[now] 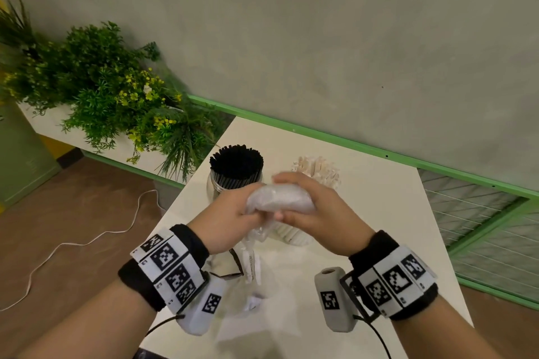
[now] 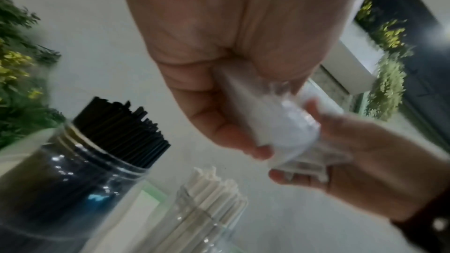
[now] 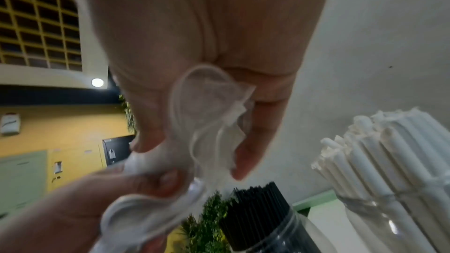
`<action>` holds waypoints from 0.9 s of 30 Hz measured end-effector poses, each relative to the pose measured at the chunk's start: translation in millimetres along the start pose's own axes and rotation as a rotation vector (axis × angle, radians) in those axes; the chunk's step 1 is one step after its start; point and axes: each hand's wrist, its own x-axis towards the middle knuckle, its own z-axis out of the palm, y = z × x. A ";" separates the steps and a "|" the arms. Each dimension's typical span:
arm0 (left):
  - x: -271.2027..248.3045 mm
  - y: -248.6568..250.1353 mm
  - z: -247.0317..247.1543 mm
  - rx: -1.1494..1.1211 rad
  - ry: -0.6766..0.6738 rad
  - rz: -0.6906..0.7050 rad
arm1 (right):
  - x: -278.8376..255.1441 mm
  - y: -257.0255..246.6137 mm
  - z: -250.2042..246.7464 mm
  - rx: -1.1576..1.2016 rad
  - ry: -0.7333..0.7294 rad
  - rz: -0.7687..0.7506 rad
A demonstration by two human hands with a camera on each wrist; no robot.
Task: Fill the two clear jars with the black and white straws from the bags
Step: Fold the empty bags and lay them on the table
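Both jars looking full, the left hand and right hand are crumpling an emptied bag, fingers clamped on it; discarding it likely follows.

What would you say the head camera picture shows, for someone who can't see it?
Two hands, the left hand and the right hand, scrunch an empty clear plastic bag above a white table. Behind them stand a clear jar of black straws and a jar of white straws, with green plants to the left.
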 end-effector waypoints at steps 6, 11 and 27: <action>-0.4 -3.8 23.4 0.196 0.229 0.003 | 5.2 2.1 12.8 -0.087 0.230 -0.105; -9.8 -9.1 19.2 0.442 0.327 0.018 | 11.2 7.7 10.8 -0.312 0.664 -0.048; -0.5 20.3 10.9 -0.623 0.165 -0.079 | -1.7 -19.1 49.8 0.329 0.254 0.050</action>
